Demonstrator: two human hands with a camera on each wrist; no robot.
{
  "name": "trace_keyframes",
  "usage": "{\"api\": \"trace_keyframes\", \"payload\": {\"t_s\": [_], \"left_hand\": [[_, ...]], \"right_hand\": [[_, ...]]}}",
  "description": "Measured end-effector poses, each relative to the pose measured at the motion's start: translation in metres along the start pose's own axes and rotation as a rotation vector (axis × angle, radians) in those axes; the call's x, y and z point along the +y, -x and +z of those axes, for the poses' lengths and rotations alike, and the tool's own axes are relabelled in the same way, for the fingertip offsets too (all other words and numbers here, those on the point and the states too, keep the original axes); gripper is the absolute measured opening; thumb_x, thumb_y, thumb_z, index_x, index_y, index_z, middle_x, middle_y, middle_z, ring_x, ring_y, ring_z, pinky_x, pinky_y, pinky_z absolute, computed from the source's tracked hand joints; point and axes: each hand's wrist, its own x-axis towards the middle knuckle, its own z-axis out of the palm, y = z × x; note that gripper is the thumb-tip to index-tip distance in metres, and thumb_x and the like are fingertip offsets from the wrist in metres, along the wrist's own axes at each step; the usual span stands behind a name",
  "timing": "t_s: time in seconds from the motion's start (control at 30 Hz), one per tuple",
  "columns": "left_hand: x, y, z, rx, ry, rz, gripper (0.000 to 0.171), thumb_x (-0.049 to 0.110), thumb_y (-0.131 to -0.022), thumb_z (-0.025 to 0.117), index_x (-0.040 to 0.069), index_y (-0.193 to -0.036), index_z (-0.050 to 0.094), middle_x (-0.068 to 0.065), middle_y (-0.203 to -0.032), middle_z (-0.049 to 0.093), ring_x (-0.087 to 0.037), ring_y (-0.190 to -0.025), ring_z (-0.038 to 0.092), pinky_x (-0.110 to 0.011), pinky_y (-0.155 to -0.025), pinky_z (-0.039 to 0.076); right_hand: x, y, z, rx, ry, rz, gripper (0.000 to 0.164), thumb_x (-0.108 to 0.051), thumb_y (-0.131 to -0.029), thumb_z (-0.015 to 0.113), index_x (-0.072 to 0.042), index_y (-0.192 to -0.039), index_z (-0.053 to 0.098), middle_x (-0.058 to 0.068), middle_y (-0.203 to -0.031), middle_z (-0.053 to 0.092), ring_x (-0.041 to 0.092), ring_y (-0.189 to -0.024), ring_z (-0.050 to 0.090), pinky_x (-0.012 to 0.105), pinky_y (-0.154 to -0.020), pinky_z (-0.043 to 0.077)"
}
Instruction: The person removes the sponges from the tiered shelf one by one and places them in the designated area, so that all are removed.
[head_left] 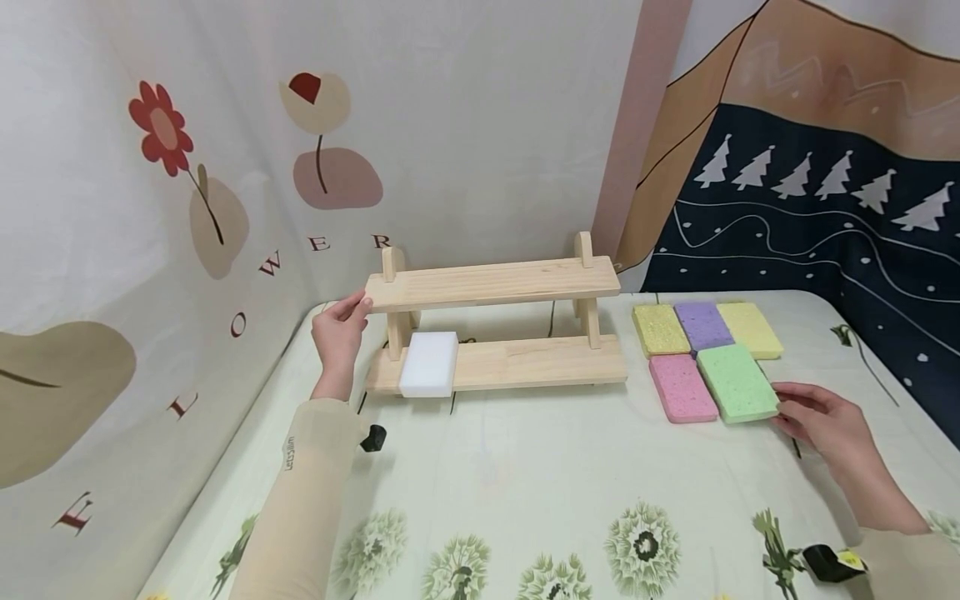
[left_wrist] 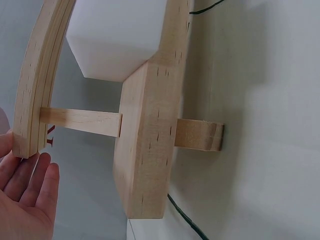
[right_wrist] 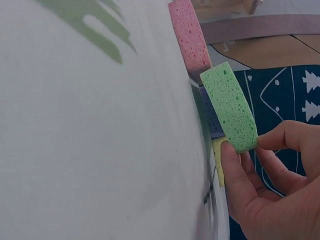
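Note:
My left hand point(head_left: 339, 337) pinches the left end of the upper board of a two-tier wooden shelf point(head_left: 495, 285); in the left wrist view the thumb and fingers meet at the board's corner. A white sponge block point(head_left: 429, 364) lies at the left of the lower board. At the right, my right hand point(head_left: 825, 421) pinches the near right corner of a green sponge point(head_left: 738, 383). The right wrist view shows that green sponge point(right_wrist: 230, 107) raised at a tilt, thumb on one side and fingers on the other. A pink sponge point(head_left: 682, 388) lies just left of it.
Behind the green sponge lie a mustard-yellow sponge point(head_left: 660, 330), a purple sponge point(head_left: 702, 326) and a pale yellow sponge point(head_left: 752, 331). The table wears a flower-print cloth point(head_left: 525, 475). Printed fabric point(head_left: 480, 125) hangs close behind the shelf and along the left side.

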Motion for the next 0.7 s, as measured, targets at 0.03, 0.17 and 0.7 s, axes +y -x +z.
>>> {"api": "trace_keyframes", "payload": {"t_s": [0.03,0.17,0.7], "left_hand": [[0.0001,0.0001,0.0000,0.000,-0.001,0.004,0.035,0.028,-0.096,0.067,0.012,-0.128,0.069,-0.009,-0.129,0.069,-0.015,-0.107,0.070,-0.019,-0.091,0.059],[0.0005,0.0014,-0.0004,-0.003,-0.004,0.002,0.036,0.029,-0.097,0.066,0.012,-0.128,0.068,-0.010,-0.129,0.069,-0.018,-0.111,0.069,-0.020,-0.092,0.059],[0.0018,0.0037,-0.0025,-0.012,0.000,-0.017,0.037,0.031,-0.097,0.065,0.013,-0.129,0.068,-0.009,-0.131,0.068,-0.019,-0.115,0.068,-0.022,-0.096,0.058]], "right_hand": [[0.0002,0.0001,0.0001,-0.002,0.030,-0.005,0.018,-0.011,-0.100,0.055,-0.027,-0.106,0.059,-0.029,-0.087,0.062,-0.010,-0.079,0.065,0.013,-0.071,0.061],[0.0005,0.0009,0.0001,-0.029,0.098,-0.002,0.017,-0.014,-0.102,0.054,-0.018,-0.118,0.056,-0.031,-0.088,0.060,-0.012,-0.081,0.064,0.013,-0.073,0.061],[-0.0027,0.0057,-0.0011,-0.063,0.184,0.039,0.032,-0.026,-0.102,0.054,-0.008,-0.130,0.054,-0.028,-0.087,0.061,-0.008,-0.082,0.066,0.018,-0.078,0.062]]}}
